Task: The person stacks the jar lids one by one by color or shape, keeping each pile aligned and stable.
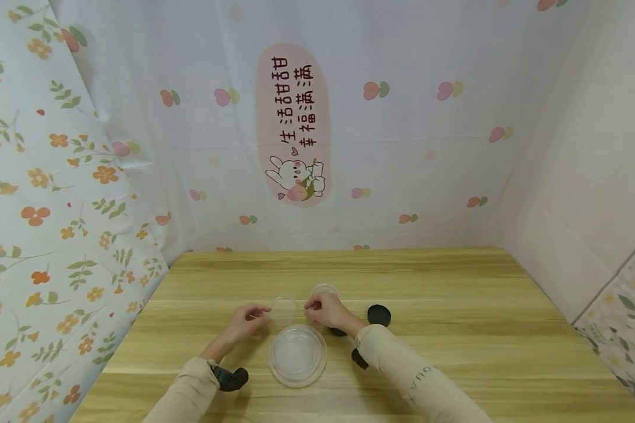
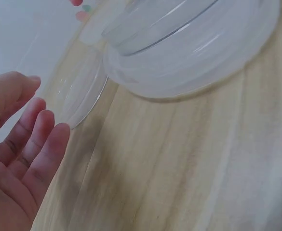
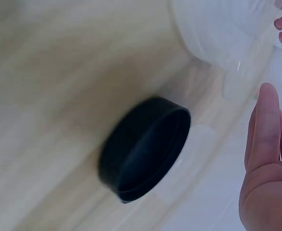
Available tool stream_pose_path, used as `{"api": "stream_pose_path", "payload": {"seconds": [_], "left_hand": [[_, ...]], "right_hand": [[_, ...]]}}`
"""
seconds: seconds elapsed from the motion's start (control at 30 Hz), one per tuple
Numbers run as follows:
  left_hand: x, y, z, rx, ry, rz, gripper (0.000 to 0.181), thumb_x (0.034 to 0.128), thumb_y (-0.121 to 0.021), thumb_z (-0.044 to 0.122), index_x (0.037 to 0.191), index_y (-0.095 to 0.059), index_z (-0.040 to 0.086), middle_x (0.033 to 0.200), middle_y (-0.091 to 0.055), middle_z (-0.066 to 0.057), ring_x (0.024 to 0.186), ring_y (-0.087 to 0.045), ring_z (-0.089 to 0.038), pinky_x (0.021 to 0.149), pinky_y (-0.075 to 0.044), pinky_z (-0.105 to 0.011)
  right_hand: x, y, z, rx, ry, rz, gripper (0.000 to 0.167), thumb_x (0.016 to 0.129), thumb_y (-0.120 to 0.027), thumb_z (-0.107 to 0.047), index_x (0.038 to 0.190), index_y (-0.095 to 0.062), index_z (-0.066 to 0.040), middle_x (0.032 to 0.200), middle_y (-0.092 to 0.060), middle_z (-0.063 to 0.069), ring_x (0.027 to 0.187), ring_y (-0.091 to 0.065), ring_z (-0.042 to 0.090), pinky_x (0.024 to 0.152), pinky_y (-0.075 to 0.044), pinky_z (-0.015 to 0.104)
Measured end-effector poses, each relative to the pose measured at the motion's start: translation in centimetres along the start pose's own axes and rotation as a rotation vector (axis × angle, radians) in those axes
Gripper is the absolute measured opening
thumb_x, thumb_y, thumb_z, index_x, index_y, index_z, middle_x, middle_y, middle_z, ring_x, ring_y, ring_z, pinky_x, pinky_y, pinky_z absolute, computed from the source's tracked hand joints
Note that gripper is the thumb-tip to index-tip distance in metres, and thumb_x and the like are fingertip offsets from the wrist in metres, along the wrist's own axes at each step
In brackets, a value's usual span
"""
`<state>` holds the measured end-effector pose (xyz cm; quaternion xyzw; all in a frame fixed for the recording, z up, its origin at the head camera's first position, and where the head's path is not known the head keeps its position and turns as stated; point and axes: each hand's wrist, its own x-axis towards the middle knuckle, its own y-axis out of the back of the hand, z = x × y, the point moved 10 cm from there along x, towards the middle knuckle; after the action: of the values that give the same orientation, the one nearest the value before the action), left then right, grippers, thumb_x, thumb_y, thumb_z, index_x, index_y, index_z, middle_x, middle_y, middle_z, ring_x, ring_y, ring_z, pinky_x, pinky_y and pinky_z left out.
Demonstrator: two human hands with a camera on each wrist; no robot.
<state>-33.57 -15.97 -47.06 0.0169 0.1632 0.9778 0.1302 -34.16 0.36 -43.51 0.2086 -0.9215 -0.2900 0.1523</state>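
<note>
On the near middle of the wooden table (image 1: 508, 352), clear dishes (image 1: 298, 355) are stacked; just beyond, a clear lid (image 1: 283, 312) is flanked by the left hand (image 1: 245, 321), held with thumb and fingers parted, contact unclear, and the right hand (image 1: 328, 309), its fingers kept straight together; rightward, a black cap (image 1: 378, 315) is seen; behind, patterned cloth (image 1: 402, 153) is hung.

On the table (image 1: 455, 358) stood the container (image 1: 296, 355). Behind it lay one dish (image 1: 283, 311), near the left hand (image 1: 245, 322); a second dish (image 1: 325, 288) lay farther behind, past the right hand (image 1: 328, 309). One cap (image 1: 379, 315) was right of these.
</note>
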Motion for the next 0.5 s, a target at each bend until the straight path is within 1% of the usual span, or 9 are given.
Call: {"api": "stream_pose_path", "payload": {"seconds": [0.07,0.23,0.37,0.4,0.43,0.47,0.5], "left_hand": [[0.3,0.5,-0.2,-0.003,0.015,0.045,0.028,0.0838,-0.057,0.004,0.107,-0.054,-0.013,0.087,-0.056,-0.016,0.077,-0.056,-0.027,0.058,-0.051,-0.038],[0.8,1.2,-0.6,0.021,0.048,0.120,0.026,0.0830,-0.058,0.005,0.105,-0.058,-0.009,0.087,-0.056,-0.010,0.077,-0.056,-0.022,0.059,-0.050,-0.036],[1.4,1.4,-0.9,0.044,0.046,0.168,0.022,0.0816,-0.059,0.002,0.101,-0.060,-0.007,0.085,-0.057,-0.009,0.076,-0.056,-0.020,0.059,-0.050,-0.034],[1.5,1.5,-1.0,0.052,0.045,0.181,0.021,0.0810,-0.059,0.002,0.100,-0.060,-0.007,0.084,-0.057,-0.009,0.076,-0.057,-0.020,0.059,-0.049,-0.033],[1.5,1.6,-1.1,0.053,0.044,0.193,0.021,0.0802,-0.060,0.001,0.099,-0.060,-0.007,0.084,-0.057,-0.009,0.076,-0.057,-0.020,0.060,-0.049,-0.032],[1.6,1.7,-1.2,0.051,0.048,0.205,0.020,0.0795,-0.060,0.000,0.098,-0.060,-0.008,0.083,-0.057,-0.009,0.076,-0.057,-0.020,0.059,-0.049,-0.032],[1.7,1.7,-1.3,0.045,0.052,0.215,0.021,0.0790,-0.060,-0.001,0.098,-0.060,-0.009,0.083,-0.057,-0.009,0.076,-0.057,-0.020,0.059,-0.049,-0.031]], "right_hand": [[0.6,0.1,-0.2,-0.008,0.004,0.009,0.006,0.079,-0.060,0.001,0.081,-0.062,0.006,0.067,-0.058,0.005,0.057,-0.052,0.009,0.050,-0.044,0.017],[1.8,0.3,-0.4,-0.055,-0.008,0.033,0.006,0.079,-0.062,-0.002,0.082,-0.062,0.004,0.070,-0.059,0.005,0.061,-0.052,0.008,0.055,-0.044,0.017],[2.5,0.0,0.0,-0.053,-0.029,0.042,0.009,0.078,-0.063,-0.004,0.083,-0.062,0.004,0.072,-0.059,0.007,0.064,-0.055,0.013,0.058,-0.046,0.021],[2.7,-0.2,0.3,-0.045,-0.046,0.042,0.010,0.078,-0.063,-0.004,0.084,-0.062,0.004,0.072,-0.060,0.008,0.066,-0.056,0.016,0.059,-0.047,0.024],[3.1,-0.5,1.0,-0.043,-0.042,0.042,0.011,0.078,-0.063,-0.004,0.084,-0.062,0.004,0.072,-0.060,0.008,0.065,-0.057,0.016,0.059,-0.047,0.025],[3.9,-1.1,2.4,-0.038,-0.005,0.054,0.011,0.079,-0.062,-0.008,0.083,-0.062,0.002,0.071,-0.060,0.006,0.064,-0.056,0.015,0.057,-0.047,0.023],[4.8,-1.8,4.2,-0.043,-0.010,0.052,0.012,0.079,-0.062,-0.011,0.084,-0.063,0.000,0.071,-0.060,0.005,0.064,-0.057,0.015,0.057,-0.047,0.024]]}}
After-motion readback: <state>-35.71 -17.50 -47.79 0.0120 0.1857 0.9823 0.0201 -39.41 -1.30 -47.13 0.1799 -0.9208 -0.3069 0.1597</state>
